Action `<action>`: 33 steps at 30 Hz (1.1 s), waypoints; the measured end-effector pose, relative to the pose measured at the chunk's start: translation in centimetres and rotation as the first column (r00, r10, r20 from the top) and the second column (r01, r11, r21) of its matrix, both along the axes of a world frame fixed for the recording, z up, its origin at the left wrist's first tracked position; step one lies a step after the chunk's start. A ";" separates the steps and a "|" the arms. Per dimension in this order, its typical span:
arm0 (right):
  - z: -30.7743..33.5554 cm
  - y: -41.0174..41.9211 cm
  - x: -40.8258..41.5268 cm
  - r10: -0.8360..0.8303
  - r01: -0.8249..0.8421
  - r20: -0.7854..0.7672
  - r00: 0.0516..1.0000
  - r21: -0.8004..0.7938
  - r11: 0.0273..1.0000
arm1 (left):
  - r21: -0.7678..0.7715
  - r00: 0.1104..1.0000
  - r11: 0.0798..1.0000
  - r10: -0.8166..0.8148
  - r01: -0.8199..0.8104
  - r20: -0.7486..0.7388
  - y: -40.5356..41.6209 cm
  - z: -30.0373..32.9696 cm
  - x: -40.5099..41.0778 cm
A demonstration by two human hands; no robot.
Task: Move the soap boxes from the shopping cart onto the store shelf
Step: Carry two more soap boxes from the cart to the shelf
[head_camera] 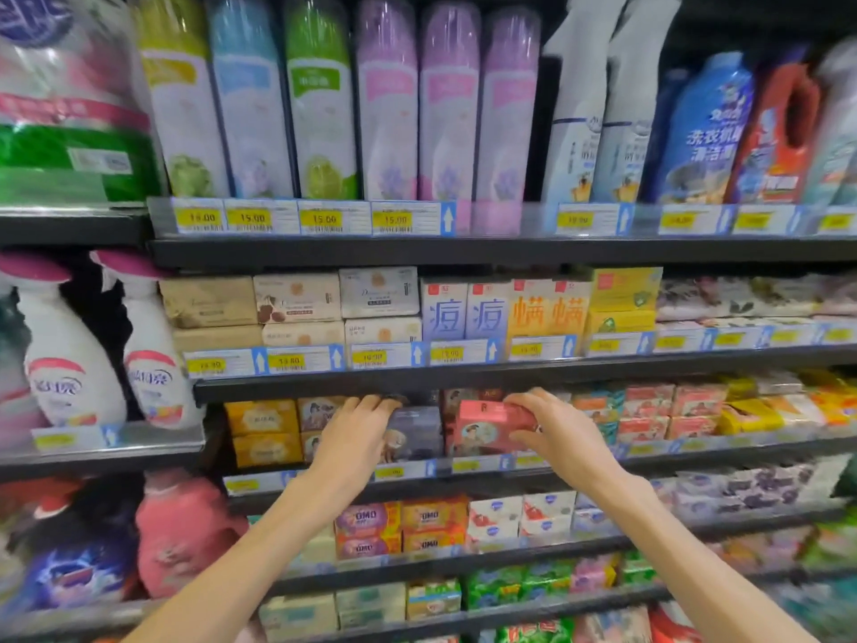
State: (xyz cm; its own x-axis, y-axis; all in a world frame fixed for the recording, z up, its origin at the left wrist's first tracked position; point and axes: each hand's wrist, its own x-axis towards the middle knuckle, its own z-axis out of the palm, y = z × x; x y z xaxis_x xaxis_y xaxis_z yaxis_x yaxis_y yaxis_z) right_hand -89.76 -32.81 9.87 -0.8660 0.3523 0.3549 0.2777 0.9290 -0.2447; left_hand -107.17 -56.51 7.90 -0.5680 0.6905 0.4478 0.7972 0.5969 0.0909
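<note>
Pink cardboard is showing between the fingers of the right hand (554, 426), which is curling round the right end of a pink box (489, 426) and holding it at the front of the shelf (463, 478), just above the price rail. The left hand (359, 431) is reaching in beside it, fingers bent over the top edge of a purple box (415, 433) that is sitting in the next slot to the left; thumb and fingers appear to be gripping it, though the far side of the hand is hidden. Both boxes are already inside the shelf bay, with yellow boxes (264, 431) stacked further left and more red boxes (668, 413) to the right (the cart is not in view, so how many boxes are waiting there cannot be told).

Judging from this, the placing step is nearly finished and the risks are small ones. The pink box is being held by one end only, so if it is being let go while tilting or overhanging the rail it could tip forward and drop to the lower tiers. The bay is looking crowded, and pushing either box back too hard could be knocking over the stock behind it. The two hands are working close together, so one could be nudging the other's box out of line
</note>
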 end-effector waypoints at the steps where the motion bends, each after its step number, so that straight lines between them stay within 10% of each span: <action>1: -0.1 0.2 -0.5 0.002 -0.002 0.003 1.000 0.012 1.000 | 0.003 1.000 1.000 0.013 -0.013 0.007 0.4 -0.2 -0.2; 33: 0.8 1.1 -4.9 -0.024 -0.020 0.233 0.972 0.182 0.983 | -0.099 0.978 0.978 0.173 -0.185 -0.118 2.1 -2.3 0.2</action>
State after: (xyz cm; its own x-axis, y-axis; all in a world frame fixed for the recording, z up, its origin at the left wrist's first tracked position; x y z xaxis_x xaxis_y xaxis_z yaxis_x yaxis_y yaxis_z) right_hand -94.67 -31.74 10.71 -0.9316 0.3026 0.2013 0.3089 0.9511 0.0000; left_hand -107.01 -54.38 5.56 -0.6387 0.6300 0.4417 0.6782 0.7321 -0.0634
